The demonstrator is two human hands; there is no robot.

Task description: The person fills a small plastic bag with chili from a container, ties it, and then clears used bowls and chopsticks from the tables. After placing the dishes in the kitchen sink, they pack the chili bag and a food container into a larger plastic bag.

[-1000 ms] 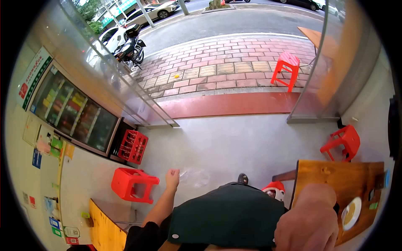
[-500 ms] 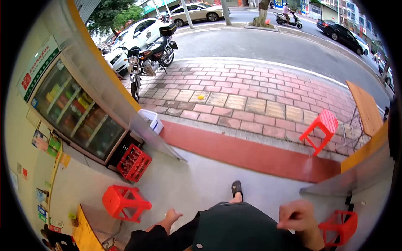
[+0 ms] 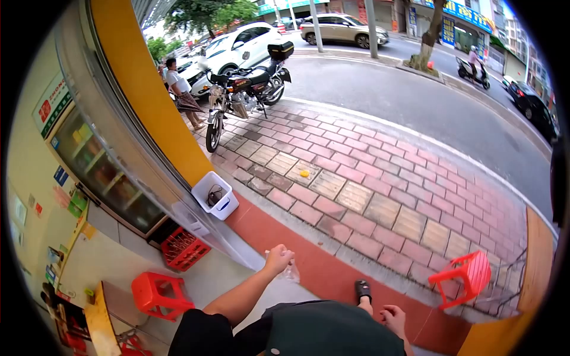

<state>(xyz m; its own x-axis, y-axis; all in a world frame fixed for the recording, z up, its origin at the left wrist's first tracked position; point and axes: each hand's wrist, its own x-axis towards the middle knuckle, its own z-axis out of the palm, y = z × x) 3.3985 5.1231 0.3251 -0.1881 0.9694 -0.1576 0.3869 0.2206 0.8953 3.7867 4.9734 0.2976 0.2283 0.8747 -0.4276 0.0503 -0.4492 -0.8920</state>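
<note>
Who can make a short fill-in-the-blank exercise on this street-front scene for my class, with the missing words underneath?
The left hand holds a bag made of clear ____.
The handle on the white bin is ____.
The top box on the parked motorcycle is ____.
The small thing lying on the paving is ____.
Missing words, in order: plastic; blue; black; yellow.

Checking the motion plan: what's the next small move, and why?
Probably a short step onto the brick paving: the sandal is over the red doorstep, beside that paving, and the left hand has the clear bag.
</note>
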